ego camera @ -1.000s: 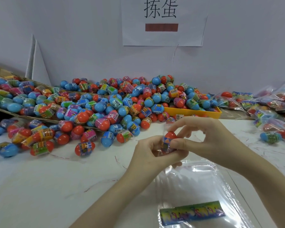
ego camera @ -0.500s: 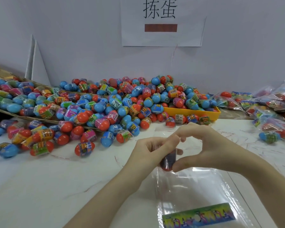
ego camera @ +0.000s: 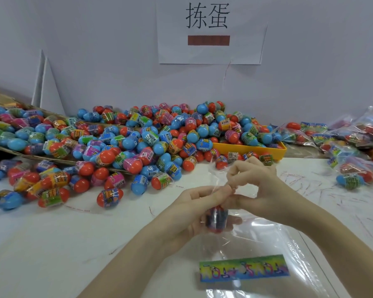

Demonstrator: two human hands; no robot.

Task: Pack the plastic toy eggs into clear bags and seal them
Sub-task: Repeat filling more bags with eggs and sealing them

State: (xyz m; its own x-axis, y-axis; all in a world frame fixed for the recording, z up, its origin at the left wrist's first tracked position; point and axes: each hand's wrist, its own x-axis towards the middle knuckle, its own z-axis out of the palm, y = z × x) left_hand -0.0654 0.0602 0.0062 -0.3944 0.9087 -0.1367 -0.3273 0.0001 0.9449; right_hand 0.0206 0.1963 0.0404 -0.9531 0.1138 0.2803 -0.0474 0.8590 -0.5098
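A clear bag (ego camera: pixel 265 239) with a colourful printed strip lies in front of me on the white table (ego camera: pixel 73 237). My left hand (ego camera: pixel 200 209) holds a red toy egg (ego camera: pixel 216 218) with a dark label, which sits inside the bag's upper part, and pinches the plastic. My right hand (ego camera: pixel 256 183) pinches the bag's top edge just above the egg, fingers curled. A big heap of red and blue toy eggs (ego camera: pixel 138 143) lies behind.
A yellow tray (ego camera: pixel 256 148) holds eggs at the back centre. A cardboard flap (ego camera: pixel 19 149) with more eggs slopes in from the left. Filled bags (ego camera: pixel 349 147) pile up at the right. A paper sign (ego camera: pixel 209 29) hangs on the wall.
The egg has gone from the raised fingertips down into the bag. Both hands have dropped a little and now pinch the bag's top edge.
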